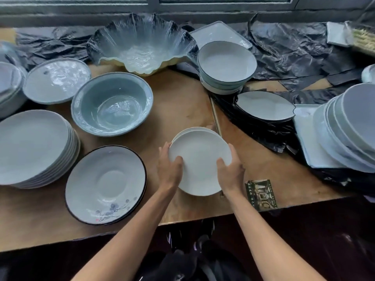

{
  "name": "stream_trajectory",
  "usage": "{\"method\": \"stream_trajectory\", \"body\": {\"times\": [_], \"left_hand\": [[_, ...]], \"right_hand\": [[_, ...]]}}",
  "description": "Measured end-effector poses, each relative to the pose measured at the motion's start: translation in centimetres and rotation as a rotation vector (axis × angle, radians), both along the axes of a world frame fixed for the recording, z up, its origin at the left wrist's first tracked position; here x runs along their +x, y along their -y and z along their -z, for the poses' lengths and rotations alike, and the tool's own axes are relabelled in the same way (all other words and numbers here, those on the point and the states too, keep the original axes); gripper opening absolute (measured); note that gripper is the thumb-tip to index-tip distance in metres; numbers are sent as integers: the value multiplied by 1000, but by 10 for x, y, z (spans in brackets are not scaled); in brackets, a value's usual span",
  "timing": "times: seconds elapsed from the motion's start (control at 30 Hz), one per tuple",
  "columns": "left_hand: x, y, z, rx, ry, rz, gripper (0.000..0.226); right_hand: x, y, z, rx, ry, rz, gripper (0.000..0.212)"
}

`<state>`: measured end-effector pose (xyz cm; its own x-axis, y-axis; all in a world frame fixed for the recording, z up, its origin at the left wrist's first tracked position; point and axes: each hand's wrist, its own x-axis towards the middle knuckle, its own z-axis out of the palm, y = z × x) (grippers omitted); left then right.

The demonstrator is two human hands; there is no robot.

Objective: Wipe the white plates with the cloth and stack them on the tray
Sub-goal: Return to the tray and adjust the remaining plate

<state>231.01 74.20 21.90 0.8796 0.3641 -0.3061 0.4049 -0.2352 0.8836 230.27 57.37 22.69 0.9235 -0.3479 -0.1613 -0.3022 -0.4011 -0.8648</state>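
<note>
Both hands clasp a small stack of white plates (199, 161) by opposite rims: the left hand (169, 169) curls round the near-left edge with its thumb laid on the top face, and the right hand (230, 171) grips the near-right edge the same way. At least two plates are in the stack, a second rim showing just behind the top one; whether the stack rests on the wooden table (178, 98) or is lifted just clear cannot be told. Glazed ceramic of this kind is judged stiff, smooth, moderately heavy in a pile and apt to chip, so a two-sided hold at the rim, thumbs above and fingers below, suits it. No cloth can be made out. To the right of the held plates a white tray (310, 147) carries a tall leaning pile of plates (349, 126). To their left lie a dark-rimmed flowered plate (105, 185), a blue-green bowl (111, 103) and a pile of pale plates (34, 147). Beyond them stand a frilled glass bowl (142, 43), stacked dark-rimmed bowls (225, 65), crumpled black plastic sheeting (294, 49) and a window frame (154, 5).
</note>
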Motion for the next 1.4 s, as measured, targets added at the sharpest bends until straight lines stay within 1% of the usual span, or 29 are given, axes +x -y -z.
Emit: {"method": "stream_trajectory", "body": {"times": [0.07, 0.2, 0.37, 0.43, 0.8, 0.97, 1.27, 1.4], "left_hand": [[7, 3, 3, 18, -31, -35, 63], [16, 7, 7, 7, -54, -39, 63], [25, 13, 8, -28, 10, -71, 46], [26, 13, 8, -21, 10, -89, 44], [33, 14, 20, 30, 14, -96, 45], [34, 13, 22, 45, 9, -99, 50], [35, 9, 23, 58, 25, -46, 46], [36, 2, 26, 104, 18, 39, 56]], "right_hand": [[9, 3, 3, 7, -18, -12, 51], [24, 7, 6, 15, -5, -31, 51], [38, 12, 14, 11, -6, -75, 49], [42, 13, 16, 10, -6, -85, 49], [47, 16, 29, 21, -20, -98, 52], [48, 14, 33, 2, -14, -108, 55], [49, 17, 40, -78, -3, -172, 56], [49, 23, 40, -116, -8, -218, 58]]}}
